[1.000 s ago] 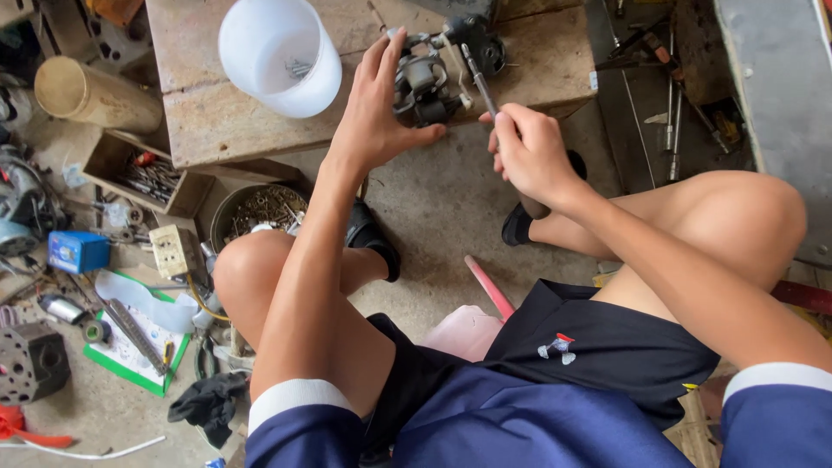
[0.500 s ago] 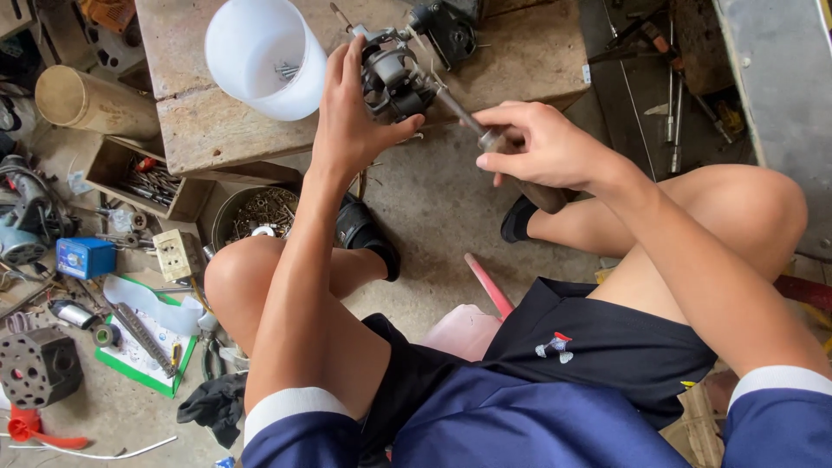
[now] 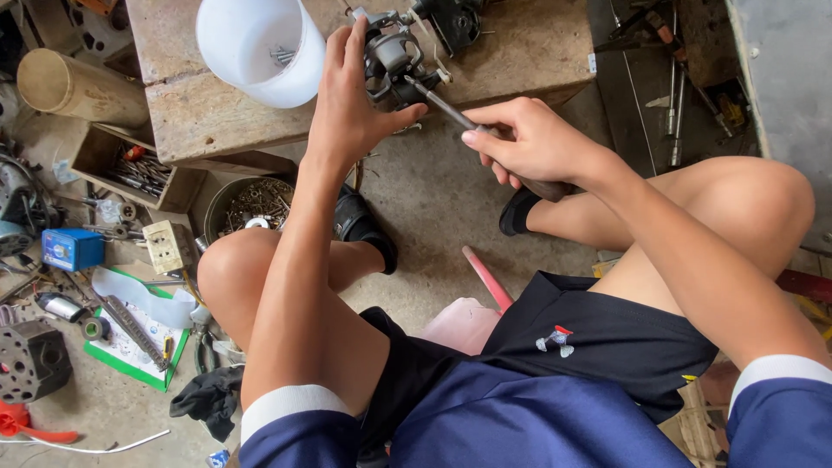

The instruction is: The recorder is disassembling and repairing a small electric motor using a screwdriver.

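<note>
Metal motor part [image 3: 392, 61] gripped by left hand [image 3: 351, 108]; right hand [image 3: 529, 143] clasps slim steel screwdriver [image 3: 446, 108].

A white plastic cup [image 3: 260, 48] and a small metal motor [image 3: 394, 61] are being carried by the low wooden table [image 3: 217, 117], with a black part [image 3: 451, 22] lying just behind the motor. The concrete floor [image 3: 442, 199] below is being covered on one side by a wooden box of tools [image 3: 134, 165], a round tin of screws [image 3: 256, 204], a blue box [image 3: 71, 250], a green-edged board [image 3: 130, 347] and a black glove [image 3: 204, 399].
</note>
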